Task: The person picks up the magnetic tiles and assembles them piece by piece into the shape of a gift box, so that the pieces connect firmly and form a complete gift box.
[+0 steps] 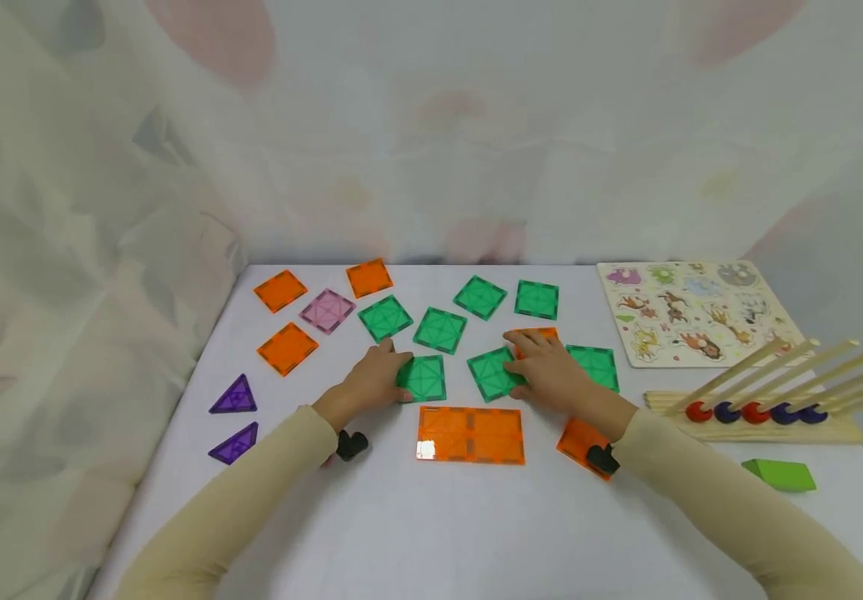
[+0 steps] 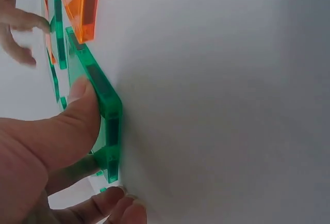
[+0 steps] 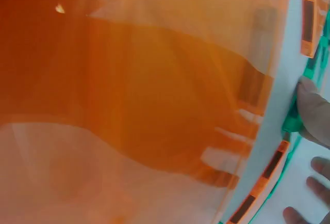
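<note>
Near the middle of the white table, my left hand (image 1: 378,375) pinches a green square magnetic tile (image 1: 425,379) at its left side. In the left wrist view the thumb (image 2: 80,102) lies on the tile's edge, with other fingers below it. My right hand (image 1: 547,371) holds a second green square tile (image 1: 491,373) by its right side, thumb and forefinger on it. An orange tile (image 1: 539,333) is partly hidden under that hand's fingers. Two joined orange tiles (image 1: 470,435) lie just in front of the hands. Another orange tile (image 3: 129,79) fills much of the right wrist view.
Several more green tiles (image 1: 440,330) lie behind the hands. At left are orange tiles (image 1: 288,348), a pink tile (image 1: 328,311) and purple triangles (image 1: 234,395). An animal puzzle board (image 1: 626,308), a wooden peg rack (image 1: 769,429) and a green block (image 1: 784,475) stand at right.
</note>
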